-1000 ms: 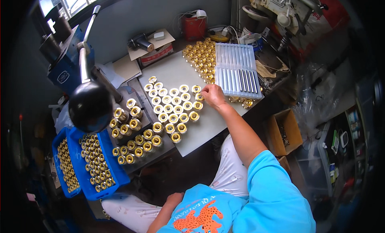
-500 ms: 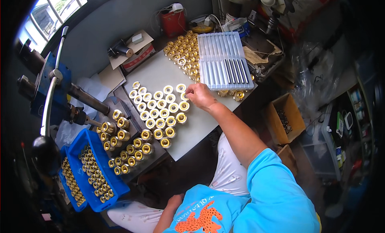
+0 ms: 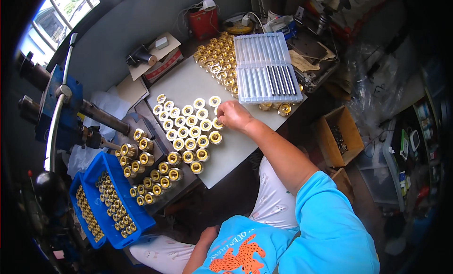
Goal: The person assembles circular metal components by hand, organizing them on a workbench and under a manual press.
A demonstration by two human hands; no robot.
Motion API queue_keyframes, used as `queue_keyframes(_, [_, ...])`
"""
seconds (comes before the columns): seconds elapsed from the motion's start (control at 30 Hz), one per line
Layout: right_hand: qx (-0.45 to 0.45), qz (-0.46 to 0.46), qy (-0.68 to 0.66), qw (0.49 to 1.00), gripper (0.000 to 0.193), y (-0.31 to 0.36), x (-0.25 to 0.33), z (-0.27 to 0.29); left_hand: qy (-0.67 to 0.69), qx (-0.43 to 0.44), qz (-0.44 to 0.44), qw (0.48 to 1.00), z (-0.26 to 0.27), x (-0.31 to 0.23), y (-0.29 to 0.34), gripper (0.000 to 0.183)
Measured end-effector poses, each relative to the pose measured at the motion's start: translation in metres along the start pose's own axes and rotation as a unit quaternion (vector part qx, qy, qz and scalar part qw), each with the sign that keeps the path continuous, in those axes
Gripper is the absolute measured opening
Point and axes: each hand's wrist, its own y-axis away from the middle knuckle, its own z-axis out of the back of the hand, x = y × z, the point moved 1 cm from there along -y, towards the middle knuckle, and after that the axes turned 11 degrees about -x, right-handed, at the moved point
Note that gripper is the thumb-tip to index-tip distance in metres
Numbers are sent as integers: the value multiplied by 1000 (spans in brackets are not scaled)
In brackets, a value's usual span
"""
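On the grey-white board (image 3: 232, 156), many round brass-and-silver fittings (image 3: 190, 120) stand upright in a close group. My right hand (image 3: 234, 115) reaches across to the right edge of this group. Its fingers are bent together on a fitting (image 3: 216, 111) there, which they partly cover. My left hand (image 3: 208, 236) rests low by my lap, beside my shirt; its fingers are mostly hidden.
Beyond my right hand, a clear plastic case (image 3: 265, 90) with dark rods lies over more brass fittings (image 3: 214, 54). At left are a lever press (image 3: 59, 99) and blue bins (image 3: 106, 203) of small brass parts. A cardboard box (image 3: 342, 135) sits at right.
The view has shifted slightly. My right hand stays at the group's right edge, its fingers a little lower over the fittings. My left hand looks unchanged.
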Motion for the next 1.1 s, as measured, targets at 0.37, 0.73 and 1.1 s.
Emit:
queue_keyframes(0.37, [-156,26,34,987,16,-13,-16,-7,4,-2,1,1000,5,-6,5,30])
queue_keyframes(0.73, [-95,-2,104,990,33,-24,-12,-20,-1,-23,-26,999,-3,4,1,29])
queue_keyframes(1.1, [-95,-3,86,992,33,-25,-9,-20,-8,-19,-31,999,-3,3,2,30])
